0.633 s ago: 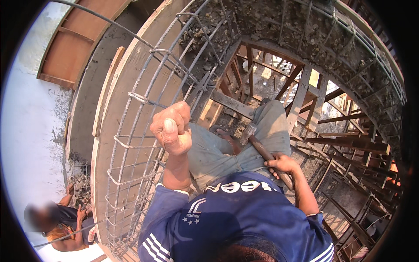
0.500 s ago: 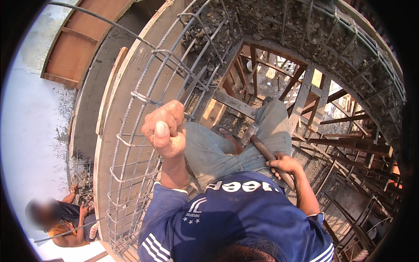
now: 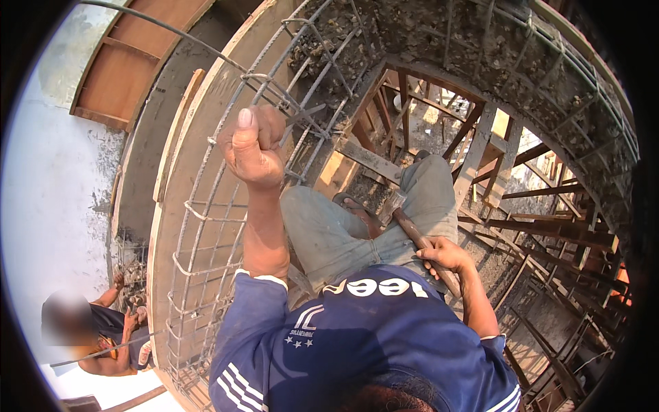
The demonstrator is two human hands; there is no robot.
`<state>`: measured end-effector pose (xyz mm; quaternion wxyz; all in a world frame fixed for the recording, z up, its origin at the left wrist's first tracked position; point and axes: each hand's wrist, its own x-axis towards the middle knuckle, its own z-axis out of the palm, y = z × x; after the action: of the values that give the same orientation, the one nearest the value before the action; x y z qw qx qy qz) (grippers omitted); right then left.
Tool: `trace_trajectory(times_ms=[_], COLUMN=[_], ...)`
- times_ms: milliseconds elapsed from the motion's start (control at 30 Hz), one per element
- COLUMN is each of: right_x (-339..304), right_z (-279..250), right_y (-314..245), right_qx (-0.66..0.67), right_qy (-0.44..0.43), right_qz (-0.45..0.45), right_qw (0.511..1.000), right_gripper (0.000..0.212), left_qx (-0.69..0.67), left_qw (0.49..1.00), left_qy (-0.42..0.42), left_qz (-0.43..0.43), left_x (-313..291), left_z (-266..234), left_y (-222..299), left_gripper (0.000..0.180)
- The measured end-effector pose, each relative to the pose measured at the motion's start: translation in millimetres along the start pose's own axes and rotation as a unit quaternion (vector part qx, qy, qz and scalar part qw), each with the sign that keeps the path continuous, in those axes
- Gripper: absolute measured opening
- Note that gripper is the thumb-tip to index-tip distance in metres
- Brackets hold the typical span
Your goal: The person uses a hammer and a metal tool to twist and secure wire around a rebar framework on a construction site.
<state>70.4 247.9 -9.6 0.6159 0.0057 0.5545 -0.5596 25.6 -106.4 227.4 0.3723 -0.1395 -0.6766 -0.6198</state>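
While the left hand (image 3: 252,147) stays raised at centre frame, fist clenched on a bar of the rebar cage (image 3: 206,226), the right hand (image 3: 445,255) at lower right is clenched round a hammer (image 3: 405,220), head resting over the knees. Looks like bracing before striking; next move needs a clear swing line. No packages, labels or signs visible. Another person (image 3: 89,329) crouches lower left.

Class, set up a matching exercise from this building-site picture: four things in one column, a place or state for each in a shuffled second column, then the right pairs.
1. left hand
2. right hand
3. grey steel rebar cage
4. other person

a. crouched at lower left
b. fist closed by the bars
c. lying in the curved wooden form
d. gripping the wooden-handled hammer

Pairs: 1-b, 2-d, 3-c, 4-a
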Motion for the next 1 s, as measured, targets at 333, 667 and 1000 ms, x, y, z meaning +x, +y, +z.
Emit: trace_trajectory(times_ms=[333, 667, 1000], right_x=[-84.3, -179.6, -273.3], right_z=[36.8, 64.7, 80.1], right_y=[-96.6, -162.2, -156.8], right_qx=[-0.015, -0.031, -0.125], right_qy=[0.095, 0.228, 0.331], right_qz=[-0.317, -0.775, -0.899], right_qw=[0.944, 0.589, 0.258], right_gripper=[0.031, 0.028, 0.009], left_qx=[0.093, 0.226, 0.230], left_qw=[0.985, 0.920, 0.948], left_qy=[-0.144, -0.311, -0.204], left_qz=[-0.016, 0.075, 0.077], left_x=[44.4, -46.6, -49.8], left_z=[24.4, 81.1, 65.5], left_y=[-16.5, -97.3, -94.1], left_gripper=[0.049, 0.034, 0.041])
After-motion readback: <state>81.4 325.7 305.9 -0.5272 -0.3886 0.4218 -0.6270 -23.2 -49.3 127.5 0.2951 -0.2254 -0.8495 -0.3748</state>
